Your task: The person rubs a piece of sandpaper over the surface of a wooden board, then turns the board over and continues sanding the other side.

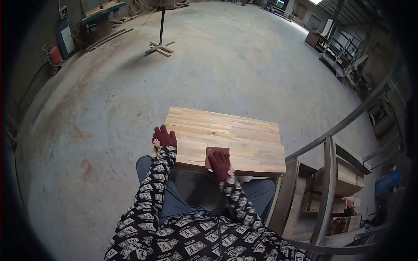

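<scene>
A pale wooden panel (244, 135) made of joined strips lies in front of me, over my knees. My left hand (164, 136), in a dark red glove, rests at the panel's left edge with its fingers apart and nothing in them. Near the front edge, right of the middle, a reddish-brown sheet (210, 159) lies on the wood. My right hand (220, 165), gloved alike, presses on that sheet with its fingers over it, hiding part of it.
At right, a metal frame (327, 187) stands beside stacked wooden pieces (348, 176), where another person's hand (350, 203) shows. A post stand (160, 48) is ahead. A red extinguisher (55, 55) is by the left wall.
</scene>
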### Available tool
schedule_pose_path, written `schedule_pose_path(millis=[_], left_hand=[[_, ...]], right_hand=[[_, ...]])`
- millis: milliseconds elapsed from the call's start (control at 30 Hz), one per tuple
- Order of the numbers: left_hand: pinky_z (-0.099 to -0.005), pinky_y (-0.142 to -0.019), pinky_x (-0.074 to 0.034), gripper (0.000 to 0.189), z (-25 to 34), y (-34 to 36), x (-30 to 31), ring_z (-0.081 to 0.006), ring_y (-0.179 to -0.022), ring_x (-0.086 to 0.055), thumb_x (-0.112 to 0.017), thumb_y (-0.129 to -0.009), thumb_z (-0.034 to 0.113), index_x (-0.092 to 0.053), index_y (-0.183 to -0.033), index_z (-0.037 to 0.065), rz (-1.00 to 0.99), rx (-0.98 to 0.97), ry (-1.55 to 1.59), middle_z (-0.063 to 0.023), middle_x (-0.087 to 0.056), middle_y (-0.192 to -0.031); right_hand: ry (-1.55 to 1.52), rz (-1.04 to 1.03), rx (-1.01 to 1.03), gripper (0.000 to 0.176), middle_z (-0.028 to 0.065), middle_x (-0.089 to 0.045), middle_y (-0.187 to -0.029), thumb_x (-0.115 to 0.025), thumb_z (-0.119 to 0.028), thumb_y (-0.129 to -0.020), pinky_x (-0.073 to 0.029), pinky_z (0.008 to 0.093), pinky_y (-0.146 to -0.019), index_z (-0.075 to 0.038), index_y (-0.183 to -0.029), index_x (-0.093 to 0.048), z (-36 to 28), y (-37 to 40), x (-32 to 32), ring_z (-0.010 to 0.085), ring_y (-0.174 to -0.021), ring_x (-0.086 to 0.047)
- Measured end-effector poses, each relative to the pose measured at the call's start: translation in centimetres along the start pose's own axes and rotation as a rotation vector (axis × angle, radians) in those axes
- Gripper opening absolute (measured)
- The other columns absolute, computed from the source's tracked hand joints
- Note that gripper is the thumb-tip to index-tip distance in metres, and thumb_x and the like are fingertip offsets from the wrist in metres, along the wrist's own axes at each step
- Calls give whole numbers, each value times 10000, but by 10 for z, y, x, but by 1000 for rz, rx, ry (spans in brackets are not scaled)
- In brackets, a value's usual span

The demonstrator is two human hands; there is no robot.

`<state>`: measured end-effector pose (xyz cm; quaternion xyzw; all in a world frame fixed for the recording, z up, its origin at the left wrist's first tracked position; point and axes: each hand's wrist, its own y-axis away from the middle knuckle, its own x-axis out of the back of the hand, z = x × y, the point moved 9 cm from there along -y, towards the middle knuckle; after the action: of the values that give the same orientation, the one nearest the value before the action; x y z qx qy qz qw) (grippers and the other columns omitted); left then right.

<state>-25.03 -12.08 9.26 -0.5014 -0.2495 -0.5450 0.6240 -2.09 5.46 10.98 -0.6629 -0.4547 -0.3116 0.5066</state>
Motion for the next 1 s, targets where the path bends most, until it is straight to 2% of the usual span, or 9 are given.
schedule_pose_path(millis=[67, 133, 200, 367, 433, 600, 700, 867, 1000], left_hand=[[-536, -924, -457, 492, -2, -1, -4, -371, -1105, -561, -695, -865, 319, -516, -1267, 99, -39, 16, 11, -169, -496, -1256], [-531, -917, -457, 490, -1, -1, -1, -366, -1099, -562, -698, -863, 321, -517, -1261, 99, -32, 17, 17, -167, -496, -1249], [-525, -909, -457, 488, -2, 1, 0, -362, -1093, -563, -701, -861, 322, -518, -1255, 99, -33, 20, 26, -164, -495, -1242], [-552, -857, -472, 484, -1, 0, -2, -389, -1065, -575, -691, -868, 311, -520, -1265, 94, 35, 14, -22, -178, -515, -1218], [-556, -857, -471, 482, -1, -2, -3, -390, -1060, -573, -692, -864, 307, -520, -1261, 96, 10, 16, -13, -180, -509, -1226], [-540, -875, -469, 496, -5, 1, -3, -374, -1068, -571, -694, -863, 318, -517, -1272, 102, 15, -2, -33, -172, -505, -1243], [-525, -898, -462, 512, -2, -2, -2, -364, -1090, -565, -699, -863, 322, -509, -1285, 102, -30, 7, -37, -170, -489, -1271], [-531, -904, -457, 506, -1, 0, -1, -366, -1090, -561, -699, -863, 313, -506, -1279, 99, -24, -4, 27, -168, -488, -1266], [-522, -912, -443, 504, 0, 0, -4, -355, -1096, -550, -690, -868, 325, -499, -1276, 99, -35, 10, -9, -162, -486, -1257]], right_hand=[[-96, -40, 38, 576, 193, -591, -1231, -714, -124, -686, -389, 519, -1067, -42, -1239, -574, 14, 12, 18, 413, -1216, -516], [-165, 227, 30, 467, 209, -646, -1185, -667, -58, -715, -434, 506, -1051, -52, -1182, -652, 77, 54, 28, 415, -1191, -570], [16, 274, -159, 317, 195, -664, -1159, -608, -22, -838, -469, 486, -1005, -19, -1149, -671, 116, 81, 75, 403, -1135, -609], [150, 340, -370, 368, 228, -628, -1244, -654, -150, -855, -408, 535, -1083, -20, -1198, -672, 166, 112, 83, 429, -1185, -582], [134, 178, -386, 615, 250, -547, -1426, -708, -211, -796, -261, 524, -1221, -59, -1380, -587, 145, 92, 31, 434, -1382, -460], [37, 97, -49, 559, 213, -578, -1218, -749, -268, -761, -360, 571, -1071, -30, -1234, -572, -9, -4, -7, 437, -1203, -513], [-32, 109, 56, 582, 187, -591, -1206, -780, -197, -689, -399, 544, -1033, -41, -1212, -578, -31, -15, -10, 392, -1181, -538], [115, 275, -87, 529, 199, -631, -1287, -701, -28, -719, -358, 529, -1162, -59, -1245, -654, 113, 75, -27, 401, -1237, -581], [57, 428, -352, 366, 178, -688, -1125, -695, -11, -745, -456, 470, -1055, -43, -1110, -713, 199, 133, 93, 371, -1115, -632]])
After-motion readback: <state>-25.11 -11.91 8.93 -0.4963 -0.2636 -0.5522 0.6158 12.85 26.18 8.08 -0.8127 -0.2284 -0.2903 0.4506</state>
